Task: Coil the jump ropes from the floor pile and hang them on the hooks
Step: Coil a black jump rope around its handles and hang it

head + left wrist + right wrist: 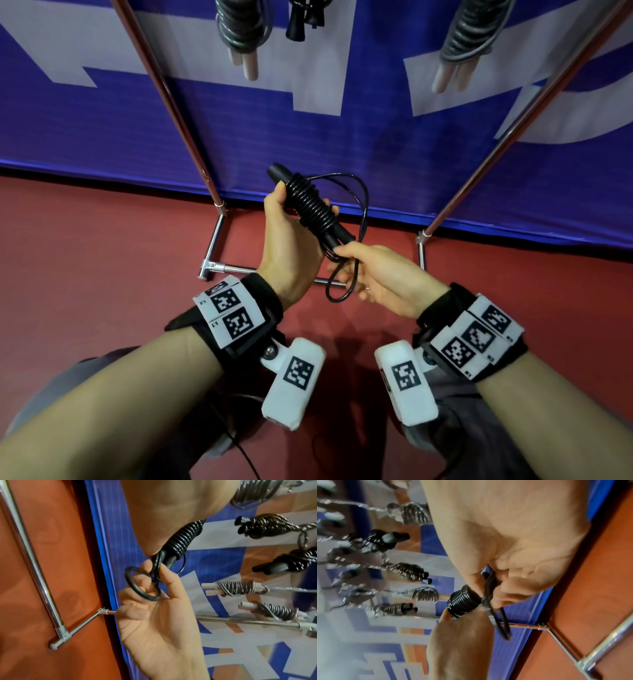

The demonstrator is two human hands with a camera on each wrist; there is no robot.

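A black jump rope (337, 236) has its cord wound in tight turns round its two handles. My left hand (305, 205) grips this bundle (185, 539) at chest height, tilted, one handle end pointing up and away. The loose end of the cord (363, 205) arcs out to the right and back down. My right hand (342, 263) pinches that cord just below the lower handle end, and a small loop (142, 585) lies round its fingers. In the right wrist view the coil (464, 601) sits between both hands.
Coiled ropes hang above: a grey one with pale handles (239, 34), a black one (305, 20), another grey one (469, 37). Chrome rack poles (164, 85) (513, 137) and base bar (214, 246) stand on the red floor (102, 257), before a blue banner (102, 137).
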